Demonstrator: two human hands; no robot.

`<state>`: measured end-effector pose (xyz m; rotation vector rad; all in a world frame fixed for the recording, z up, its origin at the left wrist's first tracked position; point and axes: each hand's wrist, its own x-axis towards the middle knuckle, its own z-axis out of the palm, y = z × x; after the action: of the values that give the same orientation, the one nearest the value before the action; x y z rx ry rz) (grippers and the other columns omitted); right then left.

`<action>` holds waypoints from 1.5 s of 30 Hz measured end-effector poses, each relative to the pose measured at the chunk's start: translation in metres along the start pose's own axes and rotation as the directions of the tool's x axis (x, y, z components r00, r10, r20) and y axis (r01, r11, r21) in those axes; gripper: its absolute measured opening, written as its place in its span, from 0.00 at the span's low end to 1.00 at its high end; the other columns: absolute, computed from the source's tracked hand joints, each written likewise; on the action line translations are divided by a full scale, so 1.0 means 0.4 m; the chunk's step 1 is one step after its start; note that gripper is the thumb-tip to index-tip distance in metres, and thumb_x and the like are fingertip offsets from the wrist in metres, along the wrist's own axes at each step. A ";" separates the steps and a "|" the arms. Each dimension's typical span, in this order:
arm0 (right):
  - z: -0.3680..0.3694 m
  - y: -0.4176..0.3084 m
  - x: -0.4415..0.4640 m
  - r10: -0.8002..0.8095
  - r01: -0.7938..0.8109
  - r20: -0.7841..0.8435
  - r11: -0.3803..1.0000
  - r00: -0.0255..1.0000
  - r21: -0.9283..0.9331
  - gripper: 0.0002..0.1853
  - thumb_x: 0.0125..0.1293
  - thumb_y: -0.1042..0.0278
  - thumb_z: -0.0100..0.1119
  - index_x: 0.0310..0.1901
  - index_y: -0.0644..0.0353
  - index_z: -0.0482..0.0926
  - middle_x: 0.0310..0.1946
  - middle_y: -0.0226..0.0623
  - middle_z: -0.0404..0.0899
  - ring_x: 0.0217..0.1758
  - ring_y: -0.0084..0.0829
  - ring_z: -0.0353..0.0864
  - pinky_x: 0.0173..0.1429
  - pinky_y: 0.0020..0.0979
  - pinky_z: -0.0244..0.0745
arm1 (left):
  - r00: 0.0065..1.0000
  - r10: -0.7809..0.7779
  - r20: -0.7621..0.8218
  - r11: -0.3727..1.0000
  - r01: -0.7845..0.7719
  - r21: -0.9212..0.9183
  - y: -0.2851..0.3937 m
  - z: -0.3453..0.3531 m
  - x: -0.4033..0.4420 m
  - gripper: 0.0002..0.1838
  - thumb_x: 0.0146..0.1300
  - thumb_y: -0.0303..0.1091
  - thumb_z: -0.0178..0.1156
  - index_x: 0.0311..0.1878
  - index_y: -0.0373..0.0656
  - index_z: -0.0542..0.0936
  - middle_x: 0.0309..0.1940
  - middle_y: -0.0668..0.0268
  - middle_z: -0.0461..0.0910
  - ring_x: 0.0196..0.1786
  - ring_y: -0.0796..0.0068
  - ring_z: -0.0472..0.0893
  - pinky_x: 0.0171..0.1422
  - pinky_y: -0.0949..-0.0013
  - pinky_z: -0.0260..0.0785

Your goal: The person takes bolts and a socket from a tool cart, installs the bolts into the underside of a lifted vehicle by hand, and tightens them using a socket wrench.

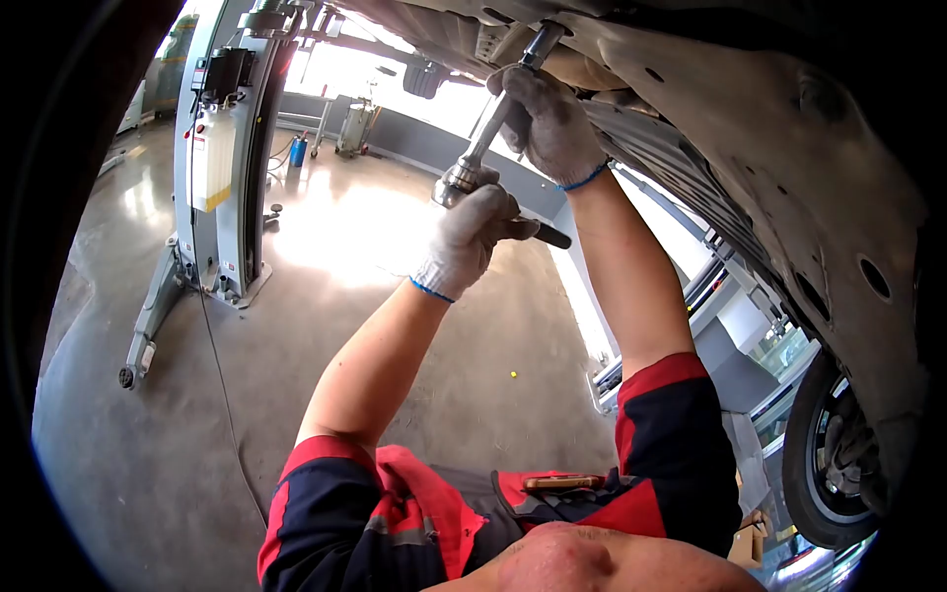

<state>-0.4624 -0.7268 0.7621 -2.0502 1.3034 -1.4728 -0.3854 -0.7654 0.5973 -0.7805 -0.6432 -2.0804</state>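
Overhead is the underside of a raised car (pixel 750 168). A ratchet wrench (pixel 460 180) with a long extension bar (pixel 485 133) points up at it, and the socket (pixel 541 45) at the top end meets an opening in the underbody panel. My left hand (pixel 464 237), in a whitish work glove, is closed round the ratchet just below its head; the dark handle end sticks out to the right. Higher up, my gloved right hand (pixel 554 123) wraps round the upper part of the extension bar, just under the socket. Whether the socket sits on a bolt is hidden.
A lift post (pixel 232 187) with a low arm (pixel 153 306) stands on the left, and a cable (pixel 219 365) runs along the floor. A blue cylinder (pixel 298 150) is farther back. A car wheel (pixel 834 454) hangs at right. A small yellow object (pixel 513 374) lies on the floor.
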 end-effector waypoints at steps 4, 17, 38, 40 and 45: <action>0.040 -0.086 -0.028 -0.032 -0.081 -0.215 0.864 0.976 -0.497 0.22 0.73 0.45 0.62 0.38 0.61 0.82 0.19 0.26 0.70 0.21 0.19 0.66 0.27 0.25 0.62 | 0.866 0.497 0.055 0.269 -0.214 0.939 -0.020 0.013 0.005 0.17 0.61 0.28 0.70 0.51 0.38 0.77 0.34 0.63 0.77 0.40 0.67 0.80 0.44 0.61 0.76; 0.023 -0.100 -0.004 -0.018 -0.098 -0.191 0.808 0.981 -0.582 0.29 0.72 0.38 0.59 0.22 0.57 0.78 0.12 0.25 0.66 0.15 0.21 0.62 0.23 0.32 0.59 | 0.884 0.444 -0.148 0.764 -0.288 0.577 -0.063 -0.032 0.067 0.12 0.61 0.22 0.64 0.44 0.40 0.72 0.33 0.66 0.74 0.34 0.71 0.81 0.47 0.58 0.83; -0.049 -0.074 0.015 -0.008 0.053 0.071 0.749 0.997 -0.660 0.29 0.73 0.41 0.59 0.22 0.57 0.77 0.12 0.23 0.67 0.15 0.18 0.65 0.21 0.27 0.56 | 0.963 -0.059 0.263 0.912 0.159 -0.378 -0.029 -0.026 0.028 0.13 0.63 0.20 0.60 0.48 0.46 0.73 0.33 0.66 0.77 0.37 0.67 0.81 0.47 0.60 0.83; -0.020 -0.128 0.015 -0.244 0.371 0.319 0.211 0.916 -0.905 0.18 0.75 0.55 0.61 0.43 0.67 0.84 0.39 0.40 0.87 0.46 0.34 0.84 0.53 0.36 0.78 | 0.999 0.016 -0.033 0.986 -0.022 -0.166 -0.028 0.049 0.006 0.15 0.62 0.17 0.61 0.48 0.45 0.73 0.33 0.66 0.77 0.36 0.69 0.80 0.47 0.58 0.83; 0.022 -0.146 0.003 -0.054 0.081 0.060 0.719 0.997 -0.690 0.20 0.78 0.56 0.55 0.53 0.65 0.87 0.46 0.47 0.90 0.50 0.36 0.88 0.56 0.34 0.78 | 0.431 0.623 0.653 -0.568 -0.324 0.756 -0.027 -0.044 0.074 0.11 0.55 0.20 0.64 0.39 0.43 0.75 0.32 0.59 0.76 0.34 0.58 0.78 0.42 0.60 0.72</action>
<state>-0.4260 -0.6983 0.7987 -2.5640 2.0118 -1.0305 -0.4140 -0.7861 0.6045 0.2114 -1.0489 -0.0265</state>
